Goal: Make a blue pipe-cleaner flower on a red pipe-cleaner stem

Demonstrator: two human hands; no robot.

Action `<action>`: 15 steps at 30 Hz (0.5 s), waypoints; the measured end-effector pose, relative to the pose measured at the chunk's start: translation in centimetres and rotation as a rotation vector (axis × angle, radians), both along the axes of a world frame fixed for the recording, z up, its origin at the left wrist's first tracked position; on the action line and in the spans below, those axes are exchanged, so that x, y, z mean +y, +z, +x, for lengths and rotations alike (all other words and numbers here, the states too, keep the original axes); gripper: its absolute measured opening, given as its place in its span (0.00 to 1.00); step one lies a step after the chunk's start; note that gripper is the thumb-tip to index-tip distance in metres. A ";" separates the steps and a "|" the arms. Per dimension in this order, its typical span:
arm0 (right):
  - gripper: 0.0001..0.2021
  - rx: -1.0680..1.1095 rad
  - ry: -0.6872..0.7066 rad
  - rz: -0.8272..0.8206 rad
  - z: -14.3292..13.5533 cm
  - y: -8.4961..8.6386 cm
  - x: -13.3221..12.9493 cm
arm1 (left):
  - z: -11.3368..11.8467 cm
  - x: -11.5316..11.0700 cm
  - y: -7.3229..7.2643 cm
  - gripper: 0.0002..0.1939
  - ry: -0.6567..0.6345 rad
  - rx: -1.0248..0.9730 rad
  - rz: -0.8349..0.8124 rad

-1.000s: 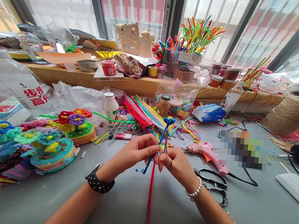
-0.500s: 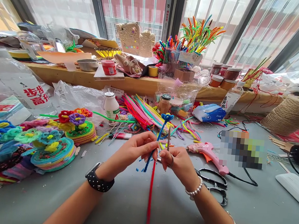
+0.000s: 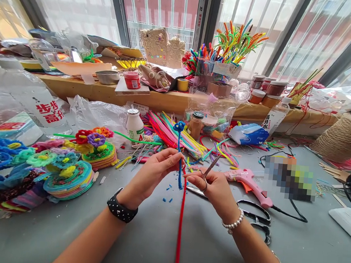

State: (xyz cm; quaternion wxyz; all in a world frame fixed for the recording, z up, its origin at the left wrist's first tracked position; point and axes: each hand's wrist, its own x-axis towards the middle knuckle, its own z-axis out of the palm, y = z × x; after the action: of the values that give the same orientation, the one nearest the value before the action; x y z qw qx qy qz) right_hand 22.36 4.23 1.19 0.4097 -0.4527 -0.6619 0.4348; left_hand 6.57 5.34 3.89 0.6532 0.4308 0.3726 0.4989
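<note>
My left hand (image 3: 163, 171) is closed, pinching the stem of a blue pipe-cleaner flower (image 3: 179, 126) between thumb and fingers. The flower's looped head points up and away from me, and the stem's end (image 3: 179, 182) sticks out below the fingers. Just to the right, my right hand (image 3: 216, 190) is closed on small scissors (image 3: 212, 167), whose blades tilt up to the right, apart from the stem. A long red strip (image 3: 180, 231) runs from between the hands to the near edge. Blue fuzz scraps (image 3: 168, 200) lie on the grey table beneath.
Pipe-cleaner flowers and coiled discs (image 3: 68, 181) crowd the left. Loose pipe cleaners (image 3: 166, 132) lie ahead, by a white bottle (image 3: 135, 125) and brown jar (image 3: 196, 125). Right of my hand are large scissors (image 3: 258, 218) and a pink glue gun (image 3: 245, 179); a twine spool (image 3: 344, 135) stands beyond.
The blue flower's head has swung left and its stem leans the other way. The small scissors have tilted rightward, and my right hand has moved slightly away from my left.
</note>
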 end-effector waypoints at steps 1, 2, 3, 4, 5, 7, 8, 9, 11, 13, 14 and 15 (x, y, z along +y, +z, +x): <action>0.13 0.006 0.045 -0.008 -0.1 0.0 -0.1 | 0.1 -0.1 0.0 0.06 -0.009 -0.007 -0.012; 0.13 0.010 0.087 -0.013 -0.3 0.0 -0.3 | 0.2 -0.1 0.0 0.06 -0.018 -0.011 -0.018; 0.12 0.012 0.118 -0.016 -0.4 0.0 -0.4 | 0.2 -0.2 0.0 0.05 -0.026 -0.011 -0.019; 0.11 0.012 0.136 -0.018 -0.6 0.0 -0.5 | 0.3 -0.2 0.0 0.05 -0.033 -0.011 -0.018; 0.11 0.013 0.144 -0.022 -0.7 0.1 -0.6 | 0.3 -0.2 0.0 0.05 -0.039 -0.011 -0.015; 0.11 0.017 0.136 -0.035 -0.8 0.2 -0.7 | 0.4 -0.2 -0.1 0.05 -0.050 -0.015 -0.012; 0.11 0.019 0.127 -0.040 -0.8 0.2 -0.7 | 0.4 -0.2 -0.2 0.04 -0.053 -0.015 -0.016; 0.11 0.020 0.119 -0.043 -0.7 0.2 -0.7 | 0.3 -0.2 -0.3 0.04 -0.052 -0.016 -0.022; 0.13 0.024 0.113 -0.041 -0.6 0.2 -0.6 | 0.3 -0.1 -0.4 0.05 -0.037 -0.022 -0.033; 0.17 0.023 0.153 -0.037 -0.4 0.0 -0.5 | 0.1 -0.1 -0.4 0.05 -0.005 -0.039 -0.034; 0.21 0.017 0.196 -0.035 -0.3 -0.1 -0.5 | 0.0 0.0 -0.3 0.04 0.009 -0.051 -0.030; 0.25 0.005 0.247 -0.036 -0.2 -0.2 -0.4 | -0.1 0.0 -0.2 0.04 0.022 -0.064 -0.027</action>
State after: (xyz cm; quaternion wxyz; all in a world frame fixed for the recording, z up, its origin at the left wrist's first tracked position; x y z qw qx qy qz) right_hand 22.20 3.81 1.00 0.3465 -0.3741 -0.7038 0.4946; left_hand 6.45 5.33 3.66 0.6650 0.4017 0.3627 0.5146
